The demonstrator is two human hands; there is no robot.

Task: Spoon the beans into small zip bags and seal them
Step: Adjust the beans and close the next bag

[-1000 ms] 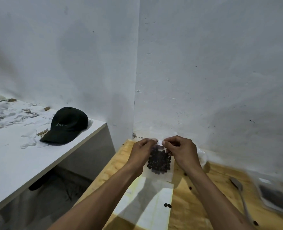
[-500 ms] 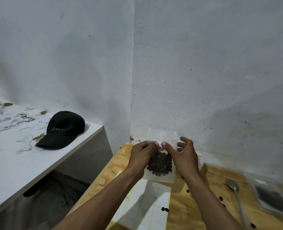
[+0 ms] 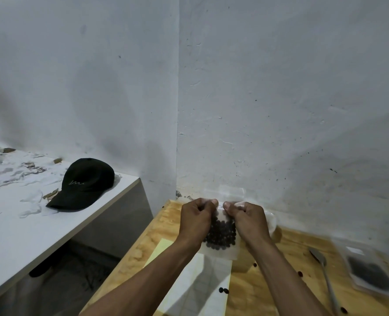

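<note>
A small clear zip bag (image 3: 222, 248) with dark beans (image 3: 221, 233) in its lower half hangs above the wooden table (image 3: 268, 286). My left hand (image 3: 197, 218) pinches the bag's top edge on the left. My right hand (image 3: 249, 218) pinches the same edge on the right, fingers curled; the two thumbs almost meet at the top middle. A metal spoon (image 3: 324, 274) lies on the table to the right. Beside it a clear tray of dark beans (image 3: 371, 273) sits, blurred.
Loose beans (image 3: 223, 290) lie scattered on the wood and on a white sheet (image 3: 195, 293). More clear bags (image 3: 230, 192) lean against the wall behind my hands. A black cap (image 3: 84, 184) rests on a white table (image 3: 18, 226) to the left, across a gap.
My right hand, whose fingers were spread half a second ago, has curled back onto the bag's top edge. Both hands and the bag sit slightly lower in view.
</note>
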